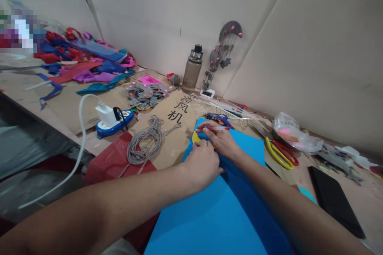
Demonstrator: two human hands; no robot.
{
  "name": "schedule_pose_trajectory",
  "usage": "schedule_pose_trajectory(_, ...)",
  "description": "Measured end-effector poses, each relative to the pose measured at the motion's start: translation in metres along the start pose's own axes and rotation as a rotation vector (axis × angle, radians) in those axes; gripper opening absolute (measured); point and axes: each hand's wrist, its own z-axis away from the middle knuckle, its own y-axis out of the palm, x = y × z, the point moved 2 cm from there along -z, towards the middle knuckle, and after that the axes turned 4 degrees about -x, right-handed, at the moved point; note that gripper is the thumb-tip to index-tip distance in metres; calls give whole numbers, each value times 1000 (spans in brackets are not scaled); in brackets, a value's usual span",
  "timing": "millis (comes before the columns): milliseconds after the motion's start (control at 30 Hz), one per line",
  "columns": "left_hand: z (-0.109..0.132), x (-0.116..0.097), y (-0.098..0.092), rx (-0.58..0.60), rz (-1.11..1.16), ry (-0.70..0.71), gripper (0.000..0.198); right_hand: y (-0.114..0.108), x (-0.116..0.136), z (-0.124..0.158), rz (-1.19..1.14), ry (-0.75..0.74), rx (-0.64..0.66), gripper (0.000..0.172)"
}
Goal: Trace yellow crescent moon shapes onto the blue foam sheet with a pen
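A large blue sheet (206, 219) lies in front of me with a small yellow curved piece (196, 137) on top, near its far left edge. My left hand (205, 163) is bent over this piece, its fingers pressing it against the sheet and hiding much of it. Just beyond, my right hand (221, 139) grips a red and white pen (217, 128), whose tip end is by the yellow piece's upper edge. Both hands rest on the blue sheet.
Left of the sheet are a coil of grey cord (145, 143), red material (104, 163) and a blue-white power strip (115, 123). Behind stands a bottle (192, 69). To the right lie yellow-and-red-handled scissors (279, 155) and a black phone (335, 199). Felt scraps (89, 69) pile at far left.
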Motion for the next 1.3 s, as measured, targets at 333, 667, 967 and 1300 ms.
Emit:
schedule_pose_trajectory(333,1,0,-8,73,47,-25,72,0,-10,-7,31,34,39,28)
schedule_pose_trajectory(667,0,1,-8,66,45,-19,69,-2,-18,-11,-4,28,-63,27)
schedule_pose_trajectory(967,0,1,-8,75,49,-15,69,6,-12,-18,138,80,1,30)
schedule_pose_trajectory(1300,1,0,-4,67,42,-11,73,11,-3,-25,141,226,-2,17)
